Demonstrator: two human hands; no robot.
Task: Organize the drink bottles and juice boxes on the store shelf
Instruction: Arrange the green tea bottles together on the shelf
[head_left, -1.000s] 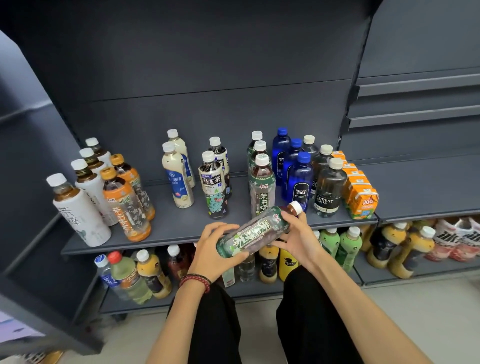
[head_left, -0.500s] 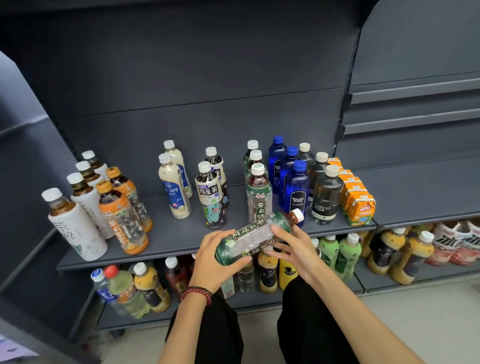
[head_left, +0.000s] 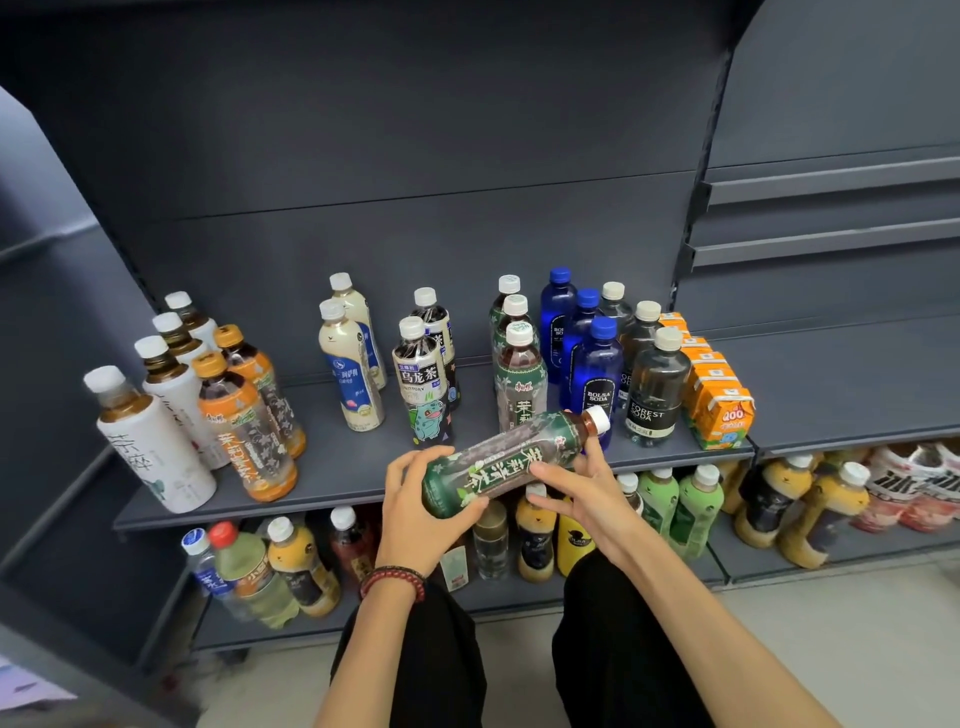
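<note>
The left hand (head_left: 421, 501) is wrapped round the base end of a green-labelled plastic tea bottle with a white cap (head_left: 498, 460). The right hand (head_left: 582, 488) grasps it nearer the neck, thumb behind and fingers laid across the label. Between them the bottle lies almost flat, cap pointing up and to the right and label turned toward the person. I'd guess it is held that way so they can read which kind it is before shelving it. It hangs in the air just over the front edge of the dark grey metal shelf (head_left: 337, 467), right in front of the row of matching green-labelled tea bottles (head_left: 519, 374), which looks like its proper home. Beside that row stand the blue plastic soda bottles (head_left: 597, 369), then the smoky clear soda bottles (head_left: 655, 389), then the orange juice boxes (head_left: 719, 408). Each kind is lined up front to back so its label shows.
</note>
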